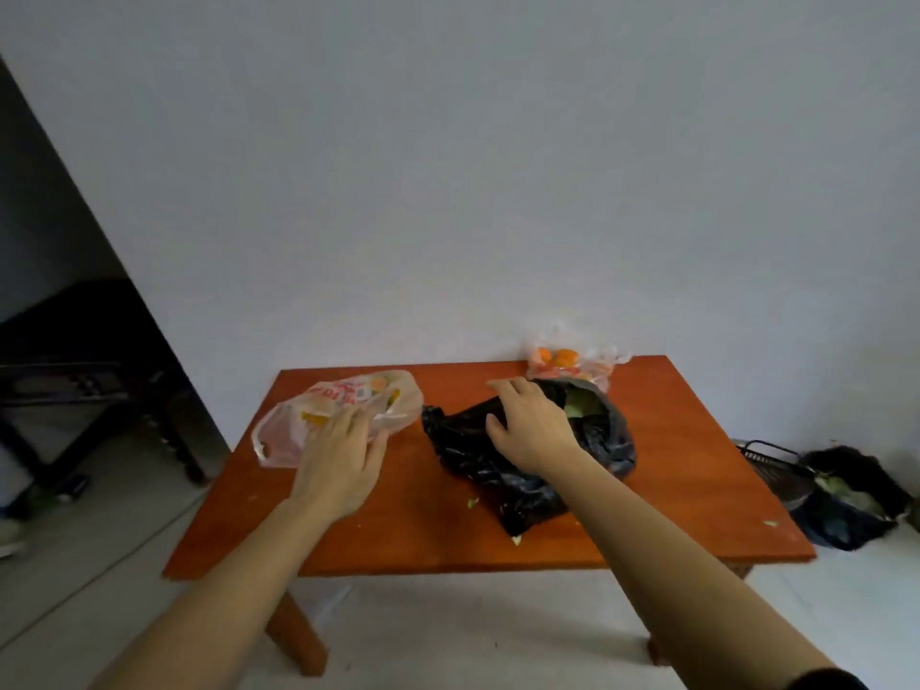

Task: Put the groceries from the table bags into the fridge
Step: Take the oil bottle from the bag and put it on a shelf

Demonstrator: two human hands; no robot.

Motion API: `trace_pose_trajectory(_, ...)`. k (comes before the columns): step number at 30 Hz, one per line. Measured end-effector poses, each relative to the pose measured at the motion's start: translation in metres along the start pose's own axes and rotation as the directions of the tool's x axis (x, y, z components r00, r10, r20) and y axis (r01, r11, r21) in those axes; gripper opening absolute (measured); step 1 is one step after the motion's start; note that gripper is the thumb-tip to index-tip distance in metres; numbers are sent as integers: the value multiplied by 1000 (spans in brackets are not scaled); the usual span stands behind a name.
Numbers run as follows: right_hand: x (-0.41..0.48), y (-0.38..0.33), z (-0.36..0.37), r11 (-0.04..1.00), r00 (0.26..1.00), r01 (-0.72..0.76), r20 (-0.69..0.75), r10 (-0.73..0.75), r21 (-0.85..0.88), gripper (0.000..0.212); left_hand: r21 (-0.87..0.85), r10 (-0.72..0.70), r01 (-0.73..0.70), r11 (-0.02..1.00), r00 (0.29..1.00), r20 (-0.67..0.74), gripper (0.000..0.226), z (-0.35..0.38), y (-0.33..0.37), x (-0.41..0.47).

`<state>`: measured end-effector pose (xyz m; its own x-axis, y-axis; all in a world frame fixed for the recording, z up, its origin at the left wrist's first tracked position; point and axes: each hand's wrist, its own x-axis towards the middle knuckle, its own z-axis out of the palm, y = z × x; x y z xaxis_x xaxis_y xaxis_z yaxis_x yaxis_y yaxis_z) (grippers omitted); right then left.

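Note:
Three bags lie on the orange-brown table. At the left is a translucent pink bag with red print and yellow items inside; my left hand rests on its near edge, fingers spread. In the middle lies a crumpled black bag whose open mouth shows something green. My right hand lies on the black bag at that mouth, fingers curved over the plastic. At the back edge stands a clear bag of orange fruit. No fridge is in view.
A white wall rises right behind the table. On the floor at the right sit a dark wire basket and another black bag with greens. Dark furniture stands at the left. Small green scraps lie on the table.

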<state>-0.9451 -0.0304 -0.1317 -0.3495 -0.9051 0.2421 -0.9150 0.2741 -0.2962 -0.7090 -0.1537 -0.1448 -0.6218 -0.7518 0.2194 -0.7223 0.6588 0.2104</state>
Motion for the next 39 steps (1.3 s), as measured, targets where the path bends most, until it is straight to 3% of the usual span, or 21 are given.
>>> trace_pose_trajectory(7,145,-20,66,982,983,63,158,-92,180,39,152,-77,59,987,990,117,47,19,-80,96)
trace_pose_trajectory(12,219,-60,108,944,934,165,263,-242,285,31,119,-180,155,981,956,234,30,39,-127,142)
trace_pose_trajectory(14,236,-79,137,934,882,199,361,-302,296,33,132,-190,155,979,931,313,30,58,-154,151)
trace_pose_trajectory(17,251,-102,184,923,748,190,560,-357,334,30,146,-164,112,983,894,418,21,81,-189,164)
trace_pose_trajectory(20,268,-121,226,949,637,150,707,-308,278,29,62,-164,153,986,866,472,32,99,-223,185)
trace_pose_trajectory(25,302,-148,251,972,586,129,776,-236,198,46,-36,-70,103,994,854,515,41,124,-288,235)
trace_pose_trajectory(28,323,-161,279,993,600,65,791,-118,100,59,-69,8,31,997,864,504,41,134,-317,261)
trace_pose_trajectory(32,347,-167,315,997,659,-76,749,70,-26,32,44,76,-106,993,897,436,40,156,-343,281)
trace_pose_trajectory(36,367,-170,328,990,737,-100,662,138,-96,60,137,-79,22,990,899,430,65,186,-358,289)
trace_pose_trajectory(39,380,-168,338,992,806,22,590,54,-121,64,118,-110,61,991,872,477,77,206,-368,295)
